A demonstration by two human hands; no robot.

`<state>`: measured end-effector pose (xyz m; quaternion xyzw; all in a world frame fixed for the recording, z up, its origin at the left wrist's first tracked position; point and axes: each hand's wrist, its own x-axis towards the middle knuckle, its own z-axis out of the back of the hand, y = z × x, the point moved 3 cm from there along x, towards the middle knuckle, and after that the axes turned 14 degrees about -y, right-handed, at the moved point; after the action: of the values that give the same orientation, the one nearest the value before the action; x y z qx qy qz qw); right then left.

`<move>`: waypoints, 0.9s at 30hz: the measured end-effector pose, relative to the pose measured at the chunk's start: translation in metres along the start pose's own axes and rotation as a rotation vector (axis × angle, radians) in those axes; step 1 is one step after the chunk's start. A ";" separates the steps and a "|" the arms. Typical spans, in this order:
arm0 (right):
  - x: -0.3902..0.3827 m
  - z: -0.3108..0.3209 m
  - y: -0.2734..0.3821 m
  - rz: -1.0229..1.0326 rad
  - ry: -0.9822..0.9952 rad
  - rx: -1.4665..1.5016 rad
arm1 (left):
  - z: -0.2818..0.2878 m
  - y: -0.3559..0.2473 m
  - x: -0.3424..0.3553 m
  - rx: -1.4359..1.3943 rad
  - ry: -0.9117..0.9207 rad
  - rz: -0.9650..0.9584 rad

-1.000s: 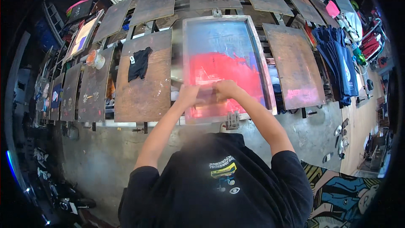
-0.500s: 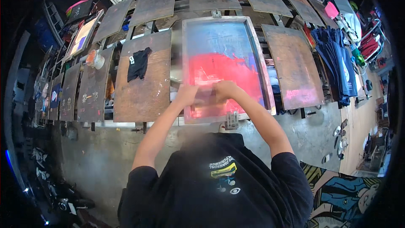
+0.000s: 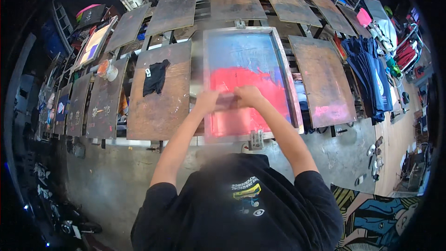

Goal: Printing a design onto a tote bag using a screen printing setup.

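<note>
We see the squeegee (image 3: pixel 227 103) spanning the gap between our left hand (image 3: pixel 207 100) and right hand (image 3: pixel 249 96), its long axis running side to side across the wooden screen frame (image 3: pixel 288 74), whose longer sides run away from us. Neither hand is nearer: each has an end, and our grip is closed around the bar, though blur hides the fingertips. It sits over the near half of the mesh, on the red ink (image 3: pixel 227 78), left of and beyond the metal clamp (image 3: pixel 256 140). The squeegee looks brownish and smeared; its blade we cannot make out.
</note>
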<state>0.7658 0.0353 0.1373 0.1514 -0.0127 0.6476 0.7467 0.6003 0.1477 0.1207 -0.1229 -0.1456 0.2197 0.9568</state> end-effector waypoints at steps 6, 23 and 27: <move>-0.043 -0.023 0.003 0.039 0.450 0.140 | -0.019 -0.023 -0.030 -0.025 0.216 -0.108; -0.064 0.072 0.030 0.062 -0.960 -0.130 | 0.058 -0.073 -0.044 0.030 -0.675 -0.119; -0.091 0.102 0.055 -0.024 -1.302 -0.158 | 0.088 -0.110 -0.072 0.006 -1.036 -0.240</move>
<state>0.7156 -0.0702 0.2263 0.4572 -0.5081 0.4124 0.6023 0.5511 0.0334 0.2192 0.0222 -0.6115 0.1409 0.7783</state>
